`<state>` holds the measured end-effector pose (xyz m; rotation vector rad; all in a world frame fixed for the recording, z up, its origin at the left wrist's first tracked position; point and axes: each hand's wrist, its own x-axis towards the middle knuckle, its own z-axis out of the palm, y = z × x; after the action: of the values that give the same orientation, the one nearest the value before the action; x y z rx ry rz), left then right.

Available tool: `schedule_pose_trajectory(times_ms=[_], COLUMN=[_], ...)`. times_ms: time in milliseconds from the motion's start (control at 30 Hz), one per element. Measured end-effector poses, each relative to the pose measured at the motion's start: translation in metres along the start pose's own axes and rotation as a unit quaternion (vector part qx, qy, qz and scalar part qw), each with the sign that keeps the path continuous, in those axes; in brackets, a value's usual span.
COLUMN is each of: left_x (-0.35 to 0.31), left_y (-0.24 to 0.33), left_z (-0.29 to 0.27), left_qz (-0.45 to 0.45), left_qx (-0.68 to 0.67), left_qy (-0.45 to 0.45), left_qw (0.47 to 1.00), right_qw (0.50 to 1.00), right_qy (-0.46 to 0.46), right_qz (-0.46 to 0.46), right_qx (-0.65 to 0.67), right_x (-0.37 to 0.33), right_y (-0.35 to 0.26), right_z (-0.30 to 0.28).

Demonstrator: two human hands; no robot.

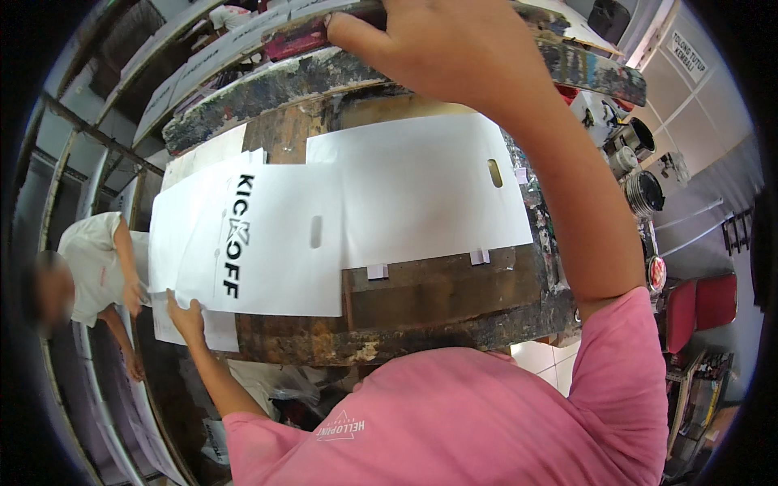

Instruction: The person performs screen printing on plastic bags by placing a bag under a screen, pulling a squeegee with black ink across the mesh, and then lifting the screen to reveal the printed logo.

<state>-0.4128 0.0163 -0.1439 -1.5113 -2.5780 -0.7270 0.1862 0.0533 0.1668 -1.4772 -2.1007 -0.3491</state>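
A flat white bag (279,243) with black lettering and a cut-out handle lies at the left of the worktable, over other white sheets. My left hand (188,320) has its near left edge between thumb and fingers, and the bag creases a little there. To its right lies a plain white bag (421,190) with an oval handle hole, its left edge meeting the printed one. My right arm reaches across to the far side, where my right hand (389,49) grips a paint-stained wooden frame (275,89) raised above the table; most of its fingers are hidden behind the frame.
Small white tabs (378,271) sit along the plain bag's near edge on the stained worktable (438,304). Cans (640,190) stand at the right, near red chairs (701,312). At the left, another person (97,267) stands beside metal racks (89,373).
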Motion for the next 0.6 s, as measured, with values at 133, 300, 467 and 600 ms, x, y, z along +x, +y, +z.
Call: schedule_pose_trajectory(times_ms=[133,300,467,600], left_x=[-0.027,-0.169,-0.235,-0.259], left_y=[0.107,0.255,0.243,0.216], left_z=[-0.031,-0.043,-0.034,0.018], left_qz=[0.160,0.116,-0.208,-0.267], left_qx=[-0.139,-0.745,-0.792,-0.698], left_qy=[0.054,-0.385,-0.402,-0.440], left_qw=[0.976,0.532,0.409,0.498], right_qw=[0.999,0.997,0.959,0.948], right_qy=[0.006,-0.012,-0.255,-0.269], right_qz=[0.040,0.001,-0.088,-0.036], right_qx=[-0.034,-0.081,0.081,0.164], right_x=[-0.002,-0.078,-0.168,-0.169], right_y=[-0.005,-0.013,0.021,0.053], right_z=[0.013,0.057,0.110,0.182])
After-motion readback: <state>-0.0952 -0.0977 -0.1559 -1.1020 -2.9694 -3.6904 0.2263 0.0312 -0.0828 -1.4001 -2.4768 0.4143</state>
